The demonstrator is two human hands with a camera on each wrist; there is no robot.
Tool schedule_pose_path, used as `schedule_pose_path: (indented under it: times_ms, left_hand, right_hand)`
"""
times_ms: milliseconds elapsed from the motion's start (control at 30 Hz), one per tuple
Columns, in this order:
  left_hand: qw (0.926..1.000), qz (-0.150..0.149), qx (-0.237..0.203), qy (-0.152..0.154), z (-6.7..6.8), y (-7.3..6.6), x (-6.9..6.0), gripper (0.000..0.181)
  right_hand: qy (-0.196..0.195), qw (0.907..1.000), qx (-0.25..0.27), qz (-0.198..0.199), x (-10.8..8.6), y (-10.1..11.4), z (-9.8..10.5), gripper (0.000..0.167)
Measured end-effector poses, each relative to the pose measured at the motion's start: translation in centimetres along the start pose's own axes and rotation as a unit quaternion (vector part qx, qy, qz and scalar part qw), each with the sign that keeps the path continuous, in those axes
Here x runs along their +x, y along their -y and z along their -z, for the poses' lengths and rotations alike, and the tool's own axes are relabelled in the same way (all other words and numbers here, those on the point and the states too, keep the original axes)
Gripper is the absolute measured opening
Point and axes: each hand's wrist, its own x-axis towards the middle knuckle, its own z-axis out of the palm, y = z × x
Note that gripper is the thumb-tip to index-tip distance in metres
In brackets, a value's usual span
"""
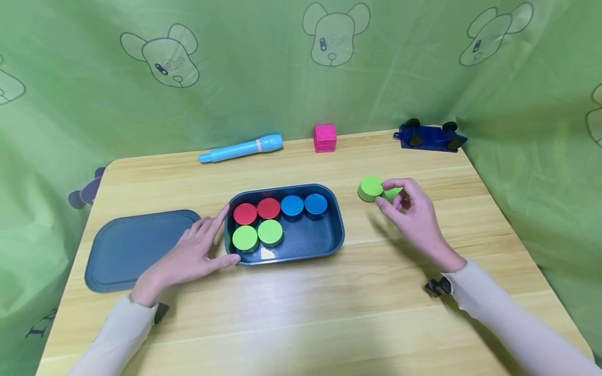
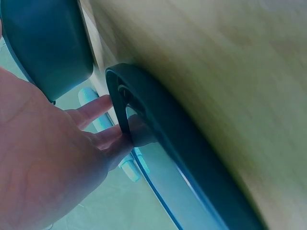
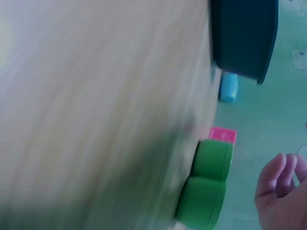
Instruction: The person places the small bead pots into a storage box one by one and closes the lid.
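Near the middle of the table sits a dark blue rectangular container [image 1: 310,239]. Inside are two red discs [image 1: 257,211], two blue discs [image 1: 303,207] and two green discs [image 1: 257,235]. My left hand [image 1: 193,253] spans the container's left end, index finger and thumb touching its corners. To the right, a green disc [image 1: 370,188] and another green disc [image 1: 392,194] stand side by side on the table. Over them hovers my right hand [image 1: 416,216], fingers bent and thumb apart; the right wrist view shows that hand [image 3: 285,189] separate from both discs, holding nothing.
A dark blue lid [image 1: 141,248] lies left of the container, partly under the left hand. Along the back edge are a light blue flashlight-like object [image 1: 242,149], a pink cube [image 1: 325,138] and a dark blue toy car [image 1: 430,137] on its side. Green curtain [image 1: 263,68] hangs behind.
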Motion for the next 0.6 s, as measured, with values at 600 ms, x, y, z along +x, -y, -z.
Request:
schedule_pose_path:
  times_ms: [600]
  left_hand:
    - [1.0,-0.002,-0.002,0.0,0.0,0.1,0.0,0.112]
  right_hand:
    - [0.052,0.9888,-0.104,-0.092,1.0,-4.1,2.6,0.075]
